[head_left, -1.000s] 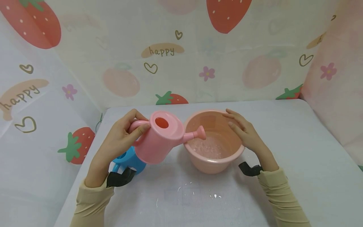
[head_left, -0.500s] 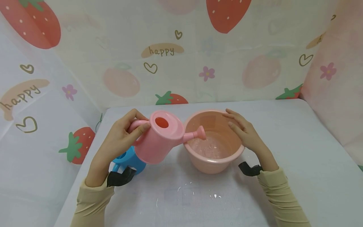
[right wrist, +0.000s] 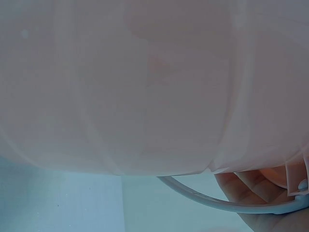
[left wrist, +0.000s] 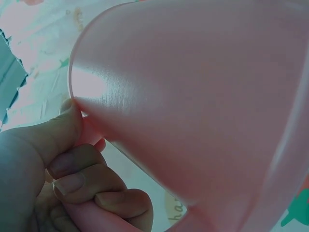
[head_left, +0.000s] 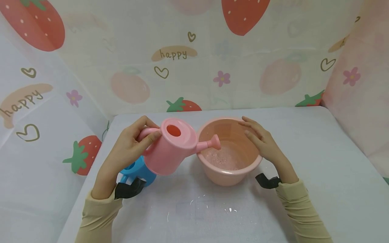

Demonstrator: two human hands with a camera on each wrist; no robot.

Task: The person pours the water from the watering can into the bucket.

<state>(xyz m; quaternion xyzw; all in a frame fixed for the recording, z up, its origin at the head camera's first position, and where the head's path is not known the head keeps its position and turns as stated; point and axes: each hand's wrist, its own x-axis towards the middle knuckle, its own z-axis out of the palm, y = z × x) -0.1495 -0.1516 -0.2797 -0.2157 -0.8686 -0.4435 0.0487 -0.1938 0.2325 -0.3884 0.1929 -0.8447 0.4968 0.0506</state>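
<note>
1. Since the earlier head frame, the pink watering can [head_left: 168,153], the pink bucket [head_left: 226,177] and both hands keep their places; only the ripples in the bucket look slightly different.
2. The white counter [head_left: 322,152] carries the bucket, nearer its back edge than its left edge.
3. The can hangs tilted just left of the bucket, spout [head_left: 205,145] reaching over the rim; pouring seems the step in hand.
4. A blue container [head_left: 147,171], partly hidden, stands toward the counter's left edge.
5. The left hand [head_left: 129,145] curls firmly round the can's handle; next calls, I judge, for holding this tilt.
6. The right hand [head_left: 265,143] rests on the bucket's right rim, fingers fairly straight, steadying it.
</note>
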